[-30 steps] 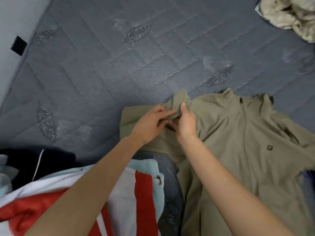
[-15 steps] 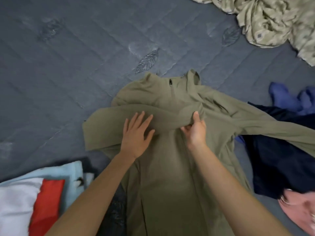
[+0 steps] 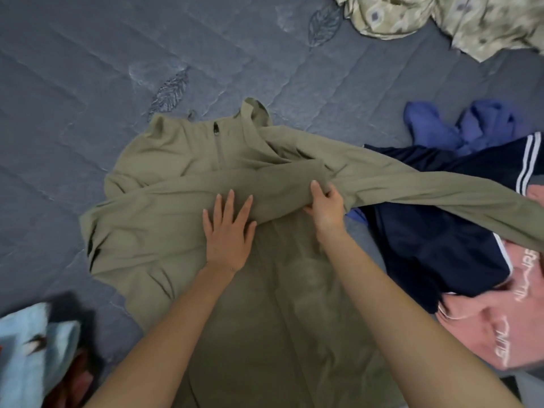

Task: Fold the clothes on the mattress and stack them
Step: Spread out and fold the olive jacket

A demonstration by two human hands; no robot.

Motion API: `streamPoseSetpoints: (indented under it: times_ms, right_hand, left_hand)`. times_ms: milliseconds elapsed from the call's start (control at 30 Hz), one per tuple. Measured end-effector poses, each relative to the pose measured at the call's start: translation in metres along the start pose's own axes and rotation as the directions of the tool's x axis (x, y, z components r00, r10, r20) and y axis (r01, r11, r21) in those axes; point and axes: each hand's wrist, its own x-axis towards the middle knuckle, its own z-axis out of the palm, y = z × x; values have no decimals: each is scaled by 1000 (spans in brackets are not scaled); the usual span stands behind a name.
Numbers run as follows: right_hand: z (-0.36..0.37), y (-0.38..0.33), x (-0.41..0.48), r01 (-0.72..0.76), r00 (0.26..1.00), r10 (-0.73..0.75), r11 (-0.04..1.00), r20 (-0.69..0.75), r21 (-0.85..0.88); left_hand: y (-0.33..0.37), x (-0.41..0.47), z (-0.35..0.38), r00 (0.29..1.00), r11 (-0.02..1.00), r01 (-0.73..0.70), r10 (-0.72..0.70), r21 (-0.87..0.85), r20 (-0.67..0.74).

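Head-worn wide-angle camera looks forward and steeply down onto the grey quilted mattress (image 3: 73,69). It sits close above the olive jacket (image 3: 164,160) at mid-frame, the wearer's forearms (image 3: 164,334) reaching in from the bottom edge.

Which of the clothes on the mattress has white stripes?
The navy garment, lying partly under the olive jacket's outstretched sleeve; white stripes run along its edge.

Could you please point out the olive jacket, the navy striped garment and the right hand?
olive jacket (image 3: 176,160), head view, on the chest beside the zip.
navy striped garment (image 3: 426,245), head view, on its dark middle.
right hand (image 3: 328,210), head view, on the back of the hand.
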Motion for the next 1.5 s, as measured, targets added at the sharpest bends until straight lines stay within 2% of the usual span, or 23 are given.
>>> streamPoseSetpoints:
  times_ms: [100,200,267,333,467,533,700,867,1033,1333,1433,1500]
  right_hand:
    - [-13,2,-1,83,996,-76,980,47,-180]
    - [-34,-4,-4,242,970,-215,887,113,-393]
    - [-50,-11,-5,381,921,-330,659,205,-648]
    - [-66,-24,-3,465,862,-414,419,292,-780]
    - [-103,-51,10,506,805,-464,212,370,-836]
    - [-125,-60,17,512,788,-476,153,391,-845]
    - [-183,-62,38,470,806,-463,125,367,-874]
    - [-245,-55,57,375,861,-431,180,270,-909]
    - [-301,-41,75,259,909,-388,238,153,-936]
    - [-370,-20,96,188,921,-385,305,60,-933]
    - [-395,-15,101,95,946,-323,396,-42,-914]
    - [-405,-11,102,26,953,-283,429,-107,-903]
  left_hand:
    - [15,-2,0,1000,997,-4,6,72,-26]
    - [47,0,-11,973,975,-154,178,162,-145]
    - [69,6,-17,938,941,-236,285,242,-194]
    - [92,13,-22,906,906,-291,364,307,-217]
    - [140,19,-26,913,925,-263,330,273,-241]
    - [163,22,-25,918,935,-257,315,246,-239]
    - [215,35,-24,916,921,-309,355,239,-187]
    - [264,43,-14,909,895,-367,403,254,-109]
    - [310,45,6,866,841,-471,498,266,-43]
    - [370,43,42,811,796,-585,572,156,122]
    - [395,45,49,765,765,-640,625,77,156]
    - [406,48,53,755,761,-649,643,3,131]
